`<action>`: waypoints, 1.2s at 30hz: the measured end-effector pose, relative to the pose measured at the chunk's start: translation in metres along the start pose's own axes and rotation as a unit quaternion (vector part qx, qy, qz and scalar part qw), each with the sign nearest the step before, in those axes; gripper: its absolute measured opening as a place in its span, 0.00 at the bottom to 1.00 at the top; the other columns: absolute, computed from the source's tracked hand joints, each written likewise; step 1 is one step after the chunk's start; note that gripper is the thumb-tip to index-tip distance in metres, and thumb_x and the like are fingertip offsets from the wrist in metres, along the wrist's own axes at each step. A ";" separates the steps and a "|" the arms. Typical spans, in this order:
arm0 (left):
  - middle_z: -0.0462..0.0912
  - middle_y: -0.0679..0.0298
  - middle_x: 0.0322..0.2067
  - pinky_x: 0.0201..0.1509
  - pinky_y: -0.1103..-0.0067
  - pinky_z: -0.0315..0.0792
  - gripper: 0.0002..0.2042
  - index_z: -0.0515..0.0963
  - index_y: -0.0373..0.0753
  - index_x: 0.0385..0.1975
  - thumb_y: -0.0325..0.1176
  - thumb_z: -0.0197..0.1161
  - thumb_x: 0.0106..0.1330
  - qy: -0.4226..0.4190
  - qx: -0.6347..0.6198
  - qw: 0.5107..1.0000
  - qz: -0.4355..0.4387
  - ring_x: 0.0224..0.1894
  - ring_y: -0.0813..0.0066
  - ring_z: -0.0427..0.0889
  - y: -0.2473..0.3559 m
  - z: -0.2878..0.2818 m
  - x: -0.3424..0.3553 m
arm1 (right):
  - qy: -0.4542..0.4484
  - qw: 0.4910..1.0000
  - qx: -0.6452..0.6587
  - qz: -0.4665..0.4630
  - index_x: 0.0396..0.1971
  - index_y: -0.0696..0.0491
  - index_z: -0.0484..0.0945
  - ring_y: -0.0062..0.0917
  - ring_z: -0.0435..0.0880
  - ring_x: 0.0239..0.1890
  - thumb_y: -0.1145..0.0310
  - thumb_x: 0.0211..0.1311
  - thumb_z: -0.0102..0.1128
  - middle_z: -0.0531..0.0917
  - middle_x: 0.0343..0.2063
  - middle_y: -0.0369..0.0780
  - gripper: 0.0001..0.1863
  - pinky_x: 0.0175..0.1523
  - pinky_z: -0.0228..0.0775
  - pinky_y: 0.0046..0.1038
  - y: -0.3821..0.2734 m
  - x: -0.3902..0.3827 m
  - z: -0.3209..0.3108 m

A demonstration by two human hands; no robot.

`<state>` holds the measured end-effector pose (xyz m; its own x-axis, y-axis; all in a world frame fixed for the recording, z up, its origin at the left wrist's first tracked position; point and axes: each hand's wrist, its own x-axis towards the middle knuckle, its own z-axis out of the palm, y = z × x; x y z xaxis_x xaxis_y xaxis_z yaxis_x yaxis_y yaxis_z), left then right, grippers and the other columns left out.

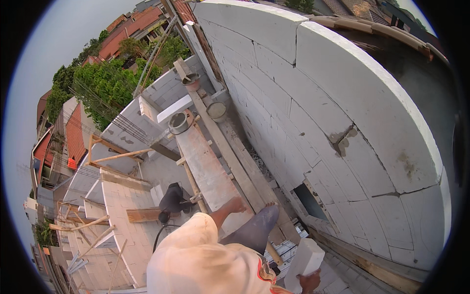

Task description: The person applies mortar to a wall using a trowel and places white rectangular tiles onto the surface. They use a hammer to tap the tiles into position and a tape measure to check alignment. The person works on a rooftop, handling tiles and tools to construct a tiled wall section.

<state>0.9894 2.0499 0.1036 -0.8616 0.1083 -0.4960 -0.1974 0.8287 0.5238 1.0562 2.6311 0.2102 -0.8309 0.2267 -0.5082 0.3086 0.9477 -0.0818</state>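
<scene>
The printed marking in the red and dark trim on the person's pale shirt point(196, 257) was too small to be read. The right side was taken up by a tall wall point(289, 112) of pale blocks, in which a small rectangular opening point(311, 201) had been left and a joint had been smeared with a grey patch point(342, 139). Alongside it, narrow planks point(223, 142) were laid lengthwise, and beside them a broad, reddish-stained board point(203, 157) was set. At the far end of the walkway, a grey bucket point(179, 123), a second bucket point(216, 110) and a reddish bucket point(191, 83) were placed. At a lower level to the left, a co-worker in dark clothing point(172, 201) was seen bent over near a wooden plank point(143, 215). The white block point(304, 259) was located at the lower edge of the view, just right of the shirt; its long axis was slanted from upper right to lower left, its lower end partly hidden. It was gripped along its right side by the curled fingers of the right hand point(309, 281). The left hand point(236, 205) was held at the board, but whether its fingers were spread or pressed together could not be told.
</scene>
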 end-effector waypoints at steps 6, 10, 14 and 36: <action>0.89 0.60 0.31 0.47 0.61 0.78 0.15 0.89 0.52 0.26 0.45 0.56 0.66 0.004 0.081 0.997 -0.020 0.39 0.55 0.86 -0.097 -0.023 0.000 | 0.029 0.994 -0.034 -0.100 0.55 0.59 0.65 0.51 0.88 0.42 0.55 0.22 0.89 0.87 0.39 0.52 0.56 0.46 0.81 0.47 -0.122 0.071 -0.080; 0.89 0.62 0.39 0.50 0.60 0.79 0.13 0.90 0.54 0.34 0.44 0.56 0.66 -0.076 0.108 0.986 -0.098 0.44 0.56 0.85 -0.155 -0.028 -0.018 | 0.006 0.990 -0.029 -0.136 0.54 0.58 0.65 0.50 0.88 0.43 0.55 0.23 0.89 0.87 0.39 0.51 0.54 0.47 0.81 0.47 -0.186 0.097 -0.126; 0.89 0.58 0.40 0.52 0.60 0.79 0.13 0.90 0.53 0.37 0.44 0.58 0.65 -0.041 0.143 0.986 -0.076 0.47 0.55 0.85 -0.136 -0.053 -0.043 | 0.019 0.985 -0.056 -0.160 0.54 0.58 0.65 0.51 0.88 0.44 0.55 0.24 0.89 0.87 0.39 0.51 0.54 0.49 0.81 0.46 -0.221 0.119 -0.155; 0.87 0.46 0.28 0.36 0.62 0.81 0.15 0.87 0.34 0.31 0.40 0.73 0.50 0.037 -0.381 0.801 -0.460 0.31 0.57 0.90 -0.078 0.015 -0.211 | -0.112 0.968 -0.187 -0.127 0.59 0.61 0.65 0.49 0.86 0.50 0.48 0.30 0.85 0.85 0.47 0.53 0.56 0.56 0.79 0.45 -0.309 0.161 -0.143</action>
<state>1.1938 1.9703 0.1574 -0.2073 -0.4127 -0.8870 -0.9687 -0.0403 0.2451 0.7610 2.4072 0.2761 -0.7242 -0.0395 -0.6885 -0.1165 0.9910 0.0658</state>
